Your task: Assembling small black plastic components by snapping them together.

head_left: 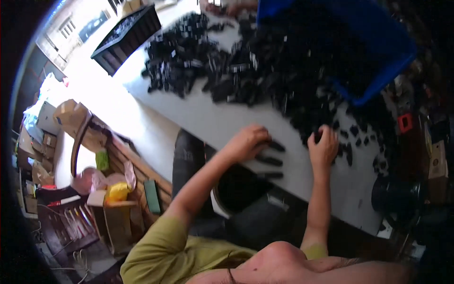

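Over the near edge of a pale table (pixel 198 113), my left hand (pixel 248 143) is curled, its fingertips turned down and blurred; what they hold, if anything, is hidden. A few long black pieces (pixel 269 161) lie beside and below it. To the right, at the near edge of a wide pile of small black pieces (pixel 265 78), is my right hand (pixel 324 147). Its thumb and fingers close around a small dark piece (pixel 318 137). A blue bin (pixel 385 78) lies tipped at the far right, with black pieces in its mouth and in front of it.
A black crate (pixel 127 40) stands at the far left. Another person's hand (pixel 231 8) is at the table's far side. Left of me are a cardboard box (pixel 111 222) with a yellow bag (pixel 118 191) and a tray of tools (pixel 71 222). Smaller black pieces (pixel 362 135) lie scattered on the right.
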### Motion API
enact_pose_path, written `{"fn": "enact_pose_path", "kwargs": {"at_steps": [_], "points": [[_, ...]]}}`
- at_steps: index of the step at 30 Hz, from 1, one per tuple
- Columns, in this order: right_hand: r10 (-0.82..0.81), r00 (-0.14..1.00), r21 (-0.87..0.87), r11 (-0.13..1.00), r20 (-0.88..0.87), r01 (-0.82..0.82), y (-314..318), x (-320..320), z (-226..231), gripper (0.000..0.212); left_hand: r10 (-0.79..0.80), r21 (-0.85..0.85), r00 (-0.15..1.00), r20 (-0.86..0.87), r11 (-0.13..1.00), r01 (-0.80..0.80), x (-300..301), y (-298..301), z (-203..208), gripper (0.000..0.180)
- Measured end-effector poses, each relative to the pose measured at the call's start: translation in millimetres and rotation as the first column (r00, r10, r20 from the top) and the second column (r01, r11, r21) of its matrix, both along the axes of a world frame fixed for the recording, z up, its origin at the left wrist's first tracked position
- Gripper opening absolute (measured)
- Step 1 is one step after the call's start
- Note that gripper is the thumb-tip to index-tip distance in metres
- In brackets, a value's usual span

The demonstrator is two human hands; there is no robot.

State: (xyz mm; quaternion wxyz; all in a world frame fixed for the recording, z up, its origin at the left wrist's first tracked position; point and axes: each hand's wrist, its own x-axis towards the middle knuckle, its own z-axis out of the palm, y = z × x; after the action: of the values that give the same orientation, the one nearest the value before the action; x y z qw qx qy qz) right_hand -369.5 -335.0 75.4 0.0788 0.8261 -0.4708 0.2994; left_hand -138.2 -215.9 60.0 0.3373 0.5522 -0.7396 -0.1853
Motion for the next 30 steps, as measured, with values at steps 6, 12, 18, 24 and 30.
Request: {"fn": "enact_pose_path", "kwargs": {"at_steps": [6,12,18,24,30], "points": [[0.254,0.879,0.228,0.903,0.403,-0.366,3.2,11.3,-10.1,0.027,0.273,-0.106,0.874,-0.402,0.934,-0.340,16.1,-5.2,-18.8,0.023],[0.500,0.746,0.391,0.641,0.441,-0.660,43.3,29.3,-3.6,0.027,0.638,-0.157,0.763,-0.105,0.747,-0.646,49.2,-15.7,-14.8,0.029],[0.536,0.691,0.596,0.376,0.484,-0.709,43.9,25.7,1.0,0.027,0.664,-0.084,0.743,0.089,0.748,-0.658,42.2,-9.5,-3.7,0.026],[0.378,0.796,0.593,0.532,0.472,-0.604,37.9,26.2,-0.9,0.027,0.429,-0.064,0.903,-0.033,0.901,-0.430,20.8,12.4,-9.2,0.023],[0.468,0.722,0.405,0.611,0.509,-0.681,33.1,30.9,-15.7,0.029,0.068,0.025,0.986,-0.154,0.998,-0.065,-7.6,6.4,-4.7,0.037]]}}
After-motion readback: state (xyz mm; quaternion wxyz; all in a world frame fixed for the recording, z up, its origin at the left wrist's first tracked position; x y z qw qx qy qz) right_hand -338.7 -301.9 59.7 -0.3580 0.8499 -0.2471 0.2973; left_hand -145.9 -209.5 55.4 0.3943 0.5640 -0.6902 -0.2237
